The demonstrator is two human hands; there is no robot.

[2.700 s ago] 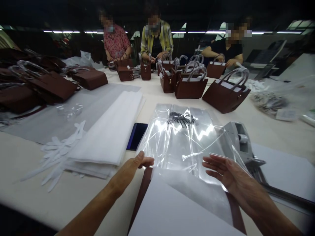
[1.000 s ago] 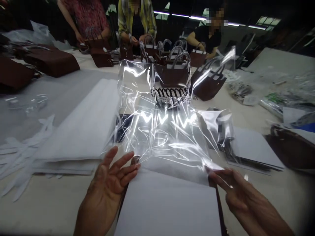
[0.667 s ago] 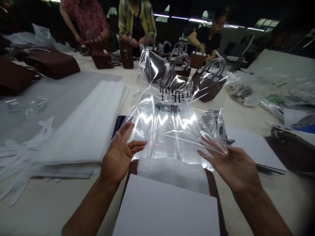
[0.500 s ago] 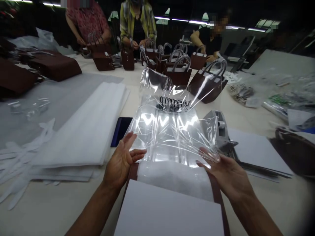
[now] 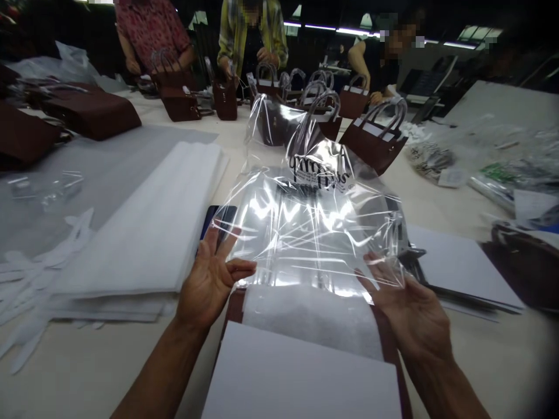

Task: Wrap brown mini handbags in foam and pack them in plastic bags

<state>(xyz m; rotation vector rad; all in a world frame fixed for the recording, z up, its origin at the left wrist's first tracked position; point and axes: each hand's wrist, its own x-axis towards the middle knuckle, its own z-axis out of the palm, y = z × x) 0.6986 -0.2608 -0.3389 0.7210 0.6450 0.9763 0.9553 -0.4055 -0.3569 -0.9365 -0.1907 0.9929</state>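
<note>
Clear crinkled plastic bag (image 5: 305, 233) is held up off the table between both hands, its near edge low and its far end raised and tilted towards the far side. Left hand (image 5: 213, 285) has the fingers spread behind the film and the thumb laid across the front, pinching the near left edge. Right hand (image 5: 410, 308) lies palm up with the fingertips against the near right corner of the film; whether it grips cannot be told. Black printed lettering (image 5: 318, 171) sits on the raised upper part of the bag, too creased and glare-struck to read.

Directly below the near edge lies a white padded wrapping sheet (image 5: 310, 317) over a dark brown item whose edges show on both sides. A plain white card sheet (image 5: 301, 372) covers its near part. Just left of the left hand lie a dark flat phone (image 5: 213, 218) and a thick stack of white tissue sheets (image 5: 152, 227). Beyond the bag stand small dark brown handbags with wrapped handles (image 5: 375, 139). Three other people (image 5: 253, 35) work at the far end of the cream table (image 5: 87, 372).
</note>
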